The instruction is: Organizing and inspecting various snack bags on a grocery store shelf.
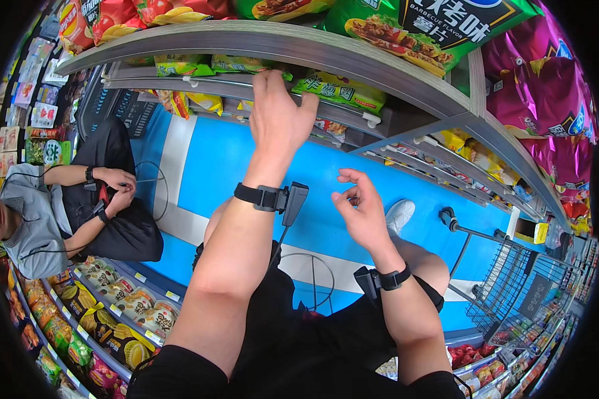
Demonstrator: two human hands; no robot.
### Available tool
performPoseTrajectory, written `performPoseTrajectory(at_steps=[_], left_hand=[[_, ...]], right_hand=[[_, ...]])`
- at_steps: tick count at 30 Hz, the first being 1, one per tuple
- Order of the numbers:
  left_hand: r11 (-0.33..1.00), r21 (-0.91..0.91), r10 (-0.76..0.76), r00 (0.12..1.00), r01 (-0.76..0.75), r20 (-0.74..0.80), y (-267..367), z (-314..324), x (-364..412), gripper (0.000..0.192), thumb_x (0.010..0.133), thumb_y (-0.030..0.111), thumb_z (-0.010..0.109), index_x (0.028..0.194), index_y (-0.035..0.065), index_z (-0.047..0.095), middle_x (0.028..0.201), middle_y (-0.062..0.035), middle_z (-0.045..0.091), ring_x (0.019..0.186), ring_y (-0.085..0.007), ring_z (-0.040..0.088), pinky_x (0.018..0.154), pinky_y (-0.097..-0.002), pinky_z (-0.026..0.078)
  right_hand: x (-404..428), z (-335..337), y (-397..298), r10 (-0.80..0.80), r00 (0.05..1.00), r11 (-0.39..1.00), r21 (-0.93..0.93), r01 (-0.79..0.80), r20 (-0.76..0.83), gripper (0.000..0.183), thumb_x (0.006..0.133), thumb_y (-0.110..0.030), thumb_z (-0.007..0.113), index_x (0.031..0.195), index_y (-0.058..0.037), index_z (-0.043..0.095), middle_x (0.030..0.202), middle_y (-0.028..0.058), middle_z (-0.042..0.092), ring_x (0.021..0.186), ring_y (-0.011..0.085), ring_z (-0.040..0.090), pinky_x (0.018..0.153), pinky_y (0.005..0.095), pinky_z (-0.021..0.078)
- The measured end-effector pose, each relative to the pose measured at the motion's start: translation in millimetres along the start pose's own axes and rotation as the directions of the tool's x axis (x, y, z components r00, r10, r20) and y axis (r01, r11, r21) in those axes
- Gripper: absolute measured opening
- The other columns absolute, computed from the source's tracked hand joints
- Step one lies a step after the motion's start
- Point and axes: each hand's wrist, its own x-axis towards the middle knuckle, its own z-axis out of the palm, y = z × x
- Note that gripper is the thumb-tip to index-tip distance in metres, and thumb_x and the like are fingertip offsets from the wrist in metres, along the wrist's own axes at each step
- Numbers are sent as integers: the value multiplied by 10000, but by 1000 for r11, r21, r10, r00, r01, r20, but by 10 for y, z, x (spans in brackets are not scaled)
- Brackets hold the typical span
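Observation:
My left hand (279, 107) reaches over the rail of a lower shelf (219, 90), its fingertips at green snack bags under the top board. A green bag (242, 64) lies just left of my fingers, and another green bag (342, 92) is right of my thumb. The fingertips are partly hidden at the shelf, so whether they grip a bag does not show. Above the blue floor, my right hand (359, 207) hangs in the air with fingers loosely curled and nothing in it. Black straps with small devices are on both wrists.
Large barbecue-flavor chip bags (419, 35) stand on the top shelf (289, 42), with purple bags (534, 99) at right. A person (100, 199) sits at the left. A wire shopping cart (524, 284) stands at the right. Behind me, lower shelves hold packaged snacks (105, 329).

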Motion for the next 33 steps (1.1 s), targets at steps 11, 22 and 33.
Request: performPoseTrajectory(at_steps=[11,22,33], left_hand=[[959,-175,186,961,-223,-207,-14,-20,9,366,900,111,797,1185,-59,643,1218,-200,622,865,-309,684,810,-418,563],[963,-139,192,950,-231,-247,-6,-147,36,223,931,98,813,1109,15,709,1065,-120,660,871,-264,676,790,-418,544],[955,-160,202,942,-250,-269,-28,-203,26,208,895,23,808,1065,34,689,1006,-94,625,819,-236,649,744,-384,539]], right_hand=[[-21,10,-21,-13,1000,999,-43,13,4,424,953,-112,776,1352,-41,652,1313,126,669,882,168,688,767,317,549],[-30,36,-81,-3,999,996,-86,7,40,337,958,-129,775,1273,-38,696,1283,124,660,890,202,704,787,339,546],[-60,-20,-35,-39,997,991,-124,47,69,311,960,-156,774,1246,-50,712,1247,120,666,898,219,704,789,356,545]])
